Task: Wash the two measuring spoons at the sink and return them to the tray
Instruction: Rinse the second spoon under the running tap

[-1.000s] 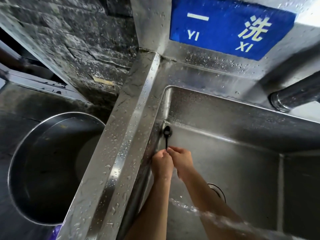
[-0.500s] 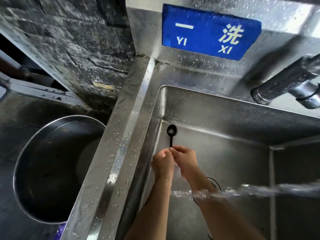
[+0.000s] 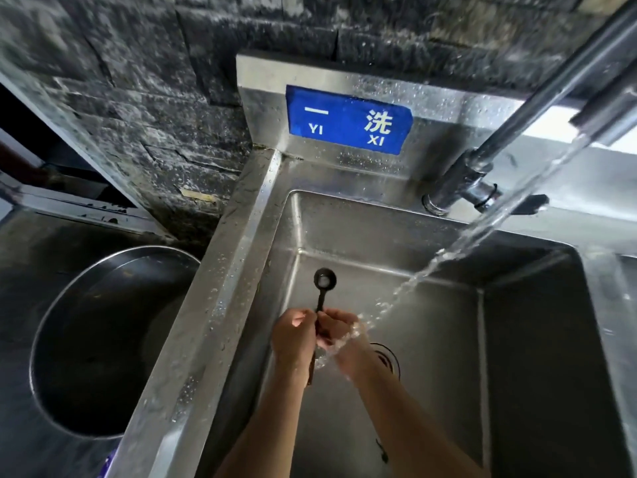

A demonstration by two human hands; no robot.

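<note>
Head view shows left hand [image 3: 293, 337] and right hand [image 3: 339, 330] gripping a small black plastic measuring spoon [image 3: 325, 279] mid-wash; next, its bowl likely needs the clear water stream [image 3: 432, 263].

a blue sign [image 3: 348, 120] well beyond the fingers [image 3: 303, 317]; a big steel pot [image 3: 103, 339] far to their left; a tap [image 3: 510, 129] up right.

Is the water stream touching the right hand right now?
Touching. The head view shows the water stream landing on the right hand and splashing off it while that hand grips the black measuring spoon.
</note>
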